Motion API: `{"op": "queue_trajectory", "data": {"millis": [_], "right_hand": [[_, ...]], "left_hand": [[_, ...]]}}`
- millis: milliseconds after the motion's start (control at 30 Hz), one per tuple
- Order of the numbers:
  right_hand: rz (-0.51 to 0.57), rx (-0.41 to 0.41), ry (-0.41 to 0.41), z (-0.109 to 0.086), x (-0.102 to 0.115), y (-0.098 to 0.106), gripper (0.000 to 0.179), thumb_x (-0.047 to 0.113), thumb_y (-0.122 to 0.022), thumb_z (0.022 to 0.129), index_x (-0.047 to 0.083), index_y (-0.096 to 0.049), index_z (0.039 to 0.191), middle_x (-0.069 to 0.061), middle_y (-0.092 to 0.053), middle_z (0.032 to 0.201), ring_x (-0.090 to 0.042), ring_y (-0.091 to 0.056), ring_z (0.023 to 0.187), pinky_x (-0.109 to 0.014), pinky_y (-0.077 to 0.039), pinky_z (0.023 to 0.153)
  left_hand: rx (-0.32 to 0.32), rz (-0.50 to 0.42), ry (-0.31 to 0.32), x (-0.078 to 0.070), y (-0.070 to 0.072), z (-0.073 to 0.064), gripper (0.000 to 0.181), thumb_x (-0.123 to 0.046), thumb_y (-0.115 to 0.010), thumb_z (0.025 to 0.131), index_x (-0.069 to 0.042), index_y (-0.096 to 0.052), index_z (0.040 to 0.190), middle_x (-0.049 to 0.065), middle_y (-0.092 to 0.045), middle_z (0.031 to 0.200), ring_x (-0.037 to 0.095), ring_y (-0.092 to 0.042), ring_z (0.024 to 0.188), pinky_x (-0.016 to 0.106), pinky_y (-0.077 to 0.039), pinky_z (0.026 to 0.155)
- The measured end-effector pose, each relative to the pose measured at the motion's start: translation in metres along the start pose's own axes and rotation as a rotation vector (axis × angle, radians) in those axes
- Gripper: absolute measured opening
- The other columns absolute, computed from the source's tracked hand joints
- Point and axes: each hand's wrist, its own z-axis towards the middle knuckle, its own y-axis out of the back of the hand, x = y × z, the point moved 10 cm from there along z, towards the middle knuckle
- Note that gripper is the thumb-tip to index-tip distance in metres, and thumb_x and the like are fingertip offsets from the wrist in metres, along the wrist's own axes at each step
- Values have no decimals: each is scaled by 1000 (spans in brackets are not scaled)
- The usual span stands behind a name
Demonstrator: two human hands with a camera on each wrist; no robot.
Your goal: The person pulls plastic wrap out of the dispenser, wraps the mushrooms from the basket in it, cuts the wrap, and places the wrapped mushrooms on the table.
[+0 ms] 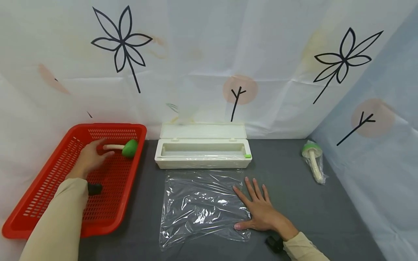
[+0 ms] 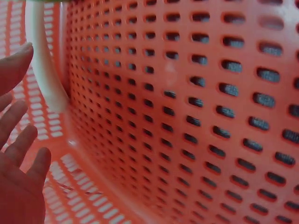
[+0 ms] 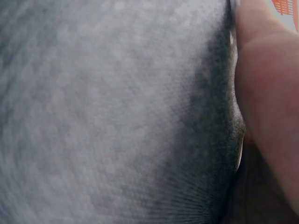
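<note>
Inside the red basket point(image 1: 130, 197), my left hand point(image 1: 91, 157) reaches toward a toy mushroom with a green cap point(image 1: 130, 148) and a pale stem. The left wrist view shows the thumb beside the white stem point(image 2: 44, 60), the fingers loosely spread and not closed round it. My right hand point(image 1: 261, 214) rests with spread fingers on the right edge of a clear sheet of plastic wrap point(image 1: 199, 206). This wrinkled sheet extends from the front of a white wrap dispenser point(image 1: 202, 164), whose lid stands up. The right wrist view mostly shows dark table cloth.
At the right of the dark table point(image 1: 294, 195) lies another green-capped mushroom point(image 1: 314, 163) wrapped in clear plastic. A small green slider point(image 1: 248, 156) sits at the dispenser's right end. White patterned cloth walls point(image 1: 196, 54) rise behind and at the sides.
</note>
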Motion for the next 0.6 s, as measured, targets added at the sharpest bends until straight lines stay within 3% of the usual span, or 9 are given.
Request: {"op": "queue_trajectory", "data": {"millis": [267, 433, 600], "right_hand": [[6, 3, 1, 1, 0, -1, 120, 78, -70, 74, 19, -17, 164, -27, 8, 166, -50, 13, 150, -71, 9, 112], [2, 4, 0, 2, -1, -3, 121, 79, -69, 74, 19, -16, 164, -27, 8, 166, -50, 12, 150, -70, 9, 112], [-4, -15, 0, 1, -2, -2, 121, 78, -71, 73, 19, -18, 164, -27, 7, 166, -50, 10, 150, -71, 8, 112]], "left_hand": [[-10, -120, 114, 30, -1, -3, 84, -40, -54, 105, 6, -7, 159, 42, -13, 157, 64, -17, 139, 77, -24, 103], [7, -138, 100, 36, -7, -3, 82, -37, -50, 107, 10, -6, 157, 43, -11, 156, 64, -13, 140, 76, -19, 106], [20, -152, 78, 35, -13, 0, 79, -37, -51, 107, 13, -13, 155, 43, -19, 154, 62, -19, 139, 74, -23, 107]]}}
